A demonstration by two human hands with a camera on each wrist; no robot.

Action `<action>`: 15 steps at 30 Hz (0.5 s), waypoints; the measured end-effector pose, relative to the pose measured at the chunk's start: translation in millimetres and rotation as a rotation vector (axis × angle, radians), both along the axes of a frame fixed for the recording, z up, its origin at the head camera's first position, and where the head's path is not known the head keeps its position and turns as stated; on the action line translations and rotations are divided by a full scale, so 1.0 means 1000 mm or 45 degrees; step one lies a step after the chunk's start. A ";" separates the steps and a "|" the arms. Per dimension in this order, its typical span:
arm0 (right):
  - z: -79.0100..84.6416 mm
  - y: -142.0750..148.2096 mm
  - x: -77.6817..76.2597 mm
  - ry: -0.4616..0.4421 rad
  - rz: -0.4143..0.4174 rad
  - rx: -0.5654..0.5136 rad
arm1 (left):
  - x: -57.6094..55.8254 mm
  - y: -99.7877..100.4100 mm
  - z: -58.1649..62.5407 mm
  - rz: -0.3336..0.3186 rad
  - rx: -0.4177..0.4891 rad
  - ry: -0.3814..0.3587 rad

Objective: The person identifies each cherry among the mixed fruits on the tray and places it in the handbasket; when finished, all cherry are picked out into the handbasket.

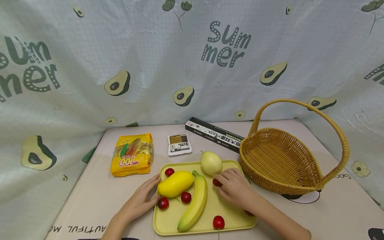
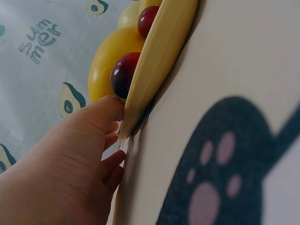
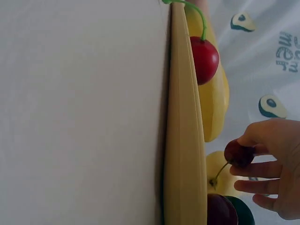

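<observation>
A yellow tray (image 1: 180,231) holds fruit. Above its right half, my right hand (image 1: 235,186) pinches a dark red cherry (image 3: 239,153) between thumb and fingers, with its stem hanging down. Beside that hand is a pale green-yellow pear (image 1: 211,163). My left hand (image 1: 141,197) touches the tray's left edge, its thumb at the rim by a cherry (image 2: 125,75) and its fingers fairly straight. On the tray lie a yellow mango (image 1: 175,184), a banana (image 1: 196,203) and several more cherries (image 1: 218,222). A dark green round thing (image 3: 240,211) is partly hidden by the right hand.
A wicker basket (image 1: 279,160) with a tall handle stands right of the tray. Behind lie a black pasta box (image 1: 214,133), a small white packet (image 1: 179,144) and, further left, a yellow bag (image 1: 132,155). A printed cloth (image 1: 150,60) hangs at the back.
</observation>
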State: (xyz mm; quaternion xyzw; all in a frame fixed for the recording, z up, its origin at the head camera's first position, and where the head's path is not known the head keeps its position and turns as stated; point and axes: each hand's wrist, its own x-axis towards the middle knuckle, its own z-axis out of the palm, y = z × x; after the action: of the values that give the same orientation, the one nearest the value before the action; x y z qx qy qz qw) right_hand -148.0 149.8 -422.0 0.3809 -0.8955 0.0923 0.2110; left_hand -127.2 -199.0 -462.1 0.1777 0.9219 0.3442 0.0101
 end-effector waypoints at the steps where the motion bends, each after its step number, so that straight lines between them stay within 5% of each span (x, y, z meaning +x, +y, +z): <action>1: 0.002 0.000 0.001 -0.005 -0.005 -0.001 | 0.000 0.000 0.000 0.001 0.003 -0.002; 15: 0.027 0.010 0.002 0.000 -0.060 -0.049 | -0.001 0.000 0.000 -0.002 -0.005 -0.014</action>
State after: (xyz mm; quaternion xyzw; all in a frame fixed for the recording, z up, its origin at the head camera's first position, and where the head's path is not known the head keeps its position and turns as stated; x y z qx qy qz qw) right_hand -145.8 159.5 -395.0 0.3557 -0.9022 0.1043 0.2205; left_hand -128.4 -198.8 -462.5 0.1765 0.9223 0.3435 0.0160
